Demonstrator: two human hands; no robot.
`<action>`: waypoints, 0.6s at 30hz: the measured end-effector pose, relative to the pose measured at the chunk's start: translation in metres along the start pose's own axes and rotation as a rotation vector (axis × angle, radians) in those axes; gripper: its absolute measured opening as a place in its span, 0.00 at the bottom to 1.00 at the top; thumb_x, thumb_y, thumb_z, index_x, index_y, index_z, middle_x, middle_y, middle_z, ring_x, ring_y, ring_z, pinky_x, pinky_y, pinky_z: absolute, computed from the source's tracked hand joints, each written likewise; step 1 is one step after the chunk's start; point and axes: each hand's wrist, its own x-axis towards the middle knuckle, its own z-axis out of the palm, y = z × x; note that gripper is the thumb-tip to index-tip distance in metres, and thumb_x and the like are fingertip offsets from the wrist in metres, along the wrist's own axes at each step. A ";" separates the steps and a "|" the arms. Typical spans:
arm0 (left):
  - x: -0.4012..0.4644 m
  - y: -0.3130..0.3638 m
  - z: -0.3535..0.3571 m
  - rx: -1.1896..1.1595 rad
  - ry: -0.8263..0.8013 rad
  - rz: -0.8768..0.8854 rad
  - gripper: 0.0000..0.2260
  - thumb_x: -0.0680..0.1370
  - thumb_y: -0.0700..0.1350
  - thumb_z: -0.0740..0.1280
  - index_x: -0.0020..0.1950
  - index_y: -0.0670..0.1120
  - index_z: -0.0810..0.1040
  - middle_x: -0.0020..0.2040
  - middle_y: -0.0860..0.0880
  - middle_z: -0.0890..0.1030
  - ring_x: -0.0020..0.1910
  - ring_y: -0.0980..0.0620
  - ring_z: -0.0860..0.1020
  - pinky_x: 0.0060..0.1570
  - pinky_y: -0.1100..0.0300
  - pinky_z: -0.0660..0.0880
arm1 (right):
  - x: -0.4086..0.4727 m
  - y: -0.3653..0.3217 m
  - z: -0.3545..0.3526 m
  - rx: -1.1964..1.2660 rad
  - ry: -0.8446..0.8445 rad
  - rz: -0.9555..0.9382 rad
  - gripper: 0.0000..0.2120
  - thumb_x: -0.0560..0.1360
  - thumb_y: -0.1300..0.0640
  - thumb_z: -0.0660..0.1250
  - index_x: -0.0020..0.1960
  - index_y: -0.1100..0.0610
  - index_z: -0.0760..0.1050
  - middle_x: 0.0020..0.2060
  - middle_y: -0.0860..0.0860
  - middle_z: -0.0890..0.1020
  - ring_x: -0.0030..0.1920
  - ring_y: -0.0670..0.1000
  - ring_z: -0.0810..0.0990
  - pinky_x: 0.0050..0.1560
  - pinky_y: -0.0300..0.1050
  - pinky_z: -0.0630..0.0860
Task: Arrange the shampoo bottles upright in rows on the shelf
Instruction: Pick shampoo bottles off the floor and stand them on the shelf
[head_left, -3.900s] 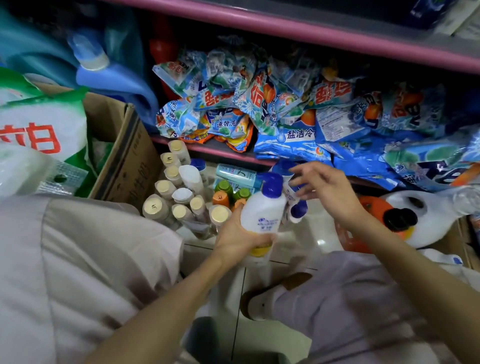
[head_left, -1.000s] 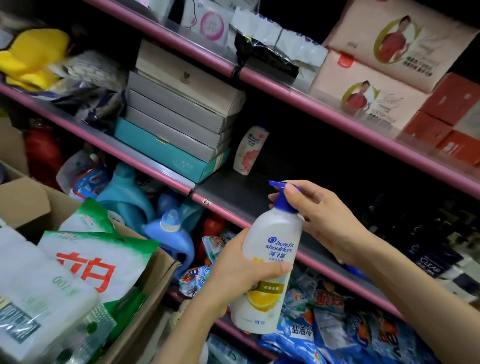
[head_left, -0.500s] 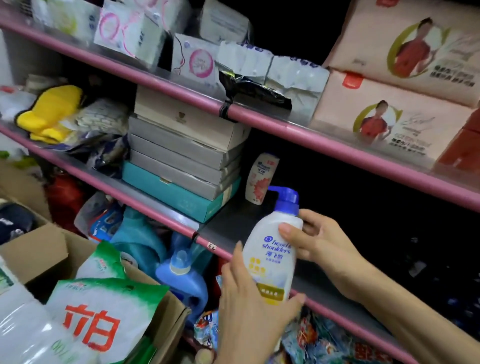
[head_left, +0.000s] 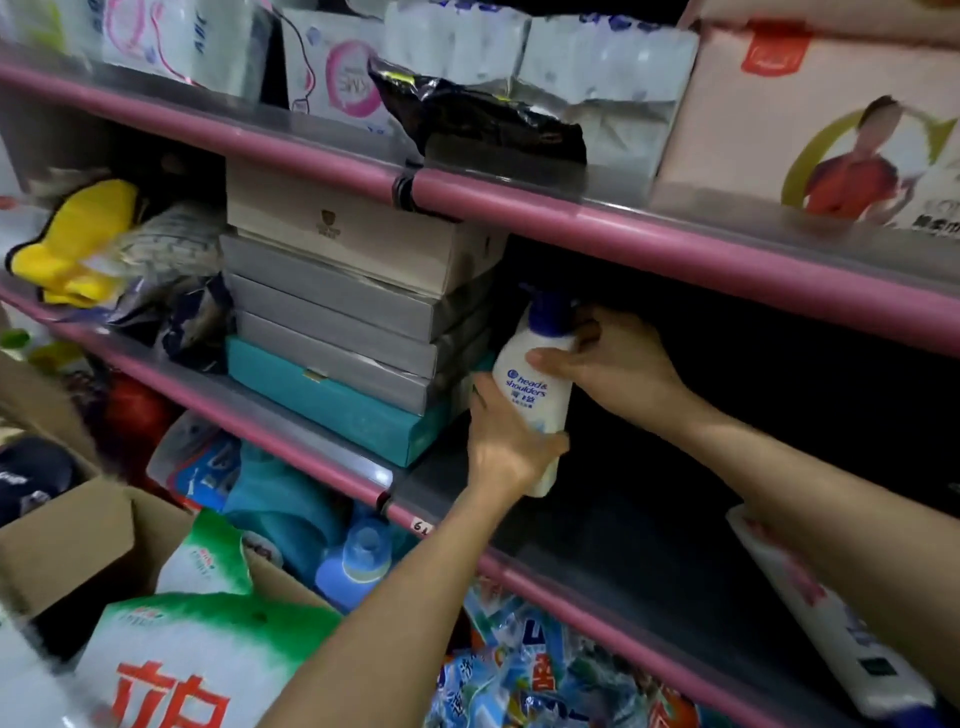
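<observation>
A white shampoo bottle (head_left: 535, 384) with a blue pump cap stands upright inside the dark middle shelf (head_left: 587, 540), right beside a stack of boxes. My left hand (head_left: 506, 441) grips its lower body from the left. My right hand (head_left: 608, 364) holds its shoulder from the right, fingers curled around it. Whether its base touches the shelf floor I cannot tell. Another white bottle (head_left: 826, 618) lies on its side at the shelf's front right.
Stacked grey, beige and teal boxes (head_left: 343, 322) fill the shelf left of the bottle. The pink rail (head_left: 675, 249) of the upper shelf hangs just above. A cardboard box (head_left: 93, 535) with detergent bags sits lower left; blue detergent packets crowd the shelf below.
Both hands carried the bottle from in front of the pink rail up and back into the middle shelf, next to the box stack. The small white bottle that stood there is hidden now.
</observation>
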 end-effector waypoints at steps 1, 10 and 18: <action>0.004 -0.004 0.004 0.006 0.008 -0.006 0.37 0.61 0.45 0.78 0.61 0.44 0.60 0.58 0.46 0.67 0.55 0.44 0.73 0.55 0.50 0.74 | 0.006 0.001 -0.001 -0.045 -0.012 -0.027 0.21 0.69 0.48 0.73 0.59 0.52 0.75 0.53 0.48 0.82 0.52 0.48 0.80 0.50 0.38 0.75; 0.036 -0.017 0.020 0.143 0.068 0.067 0.34 0.62 0.45 0.79 0.60 0.42 0.62 0.58 0.42 0.70 0.54 0.43 0.72 0.47 0.56 0.70 | 0.065 0.013 -0.006 -0.110 0.049 -0.140 0.18 0.74 0.53 0.70 0.61 0.57 0.75 0.58 0.53 0.79 0.59 0.51 0.76 0.55 0.37 0.68; 0.080 -0.030 0.041 0.161 0.122 0.068 0.36 0.60 0.49 0.80 0.59 0.45 0.62 0.58 0.43 0.71 0.55 0.41 0.73 0.45 0.58 0.67 | 0.100 0.032 0.008 -0.151 0.117 -0.206 0.18 0.75 0.53 0.68 0.63 0.56 0.75 0.63 0.52 0.77 0.63 0.51 0.74 0.60 0.40 0.66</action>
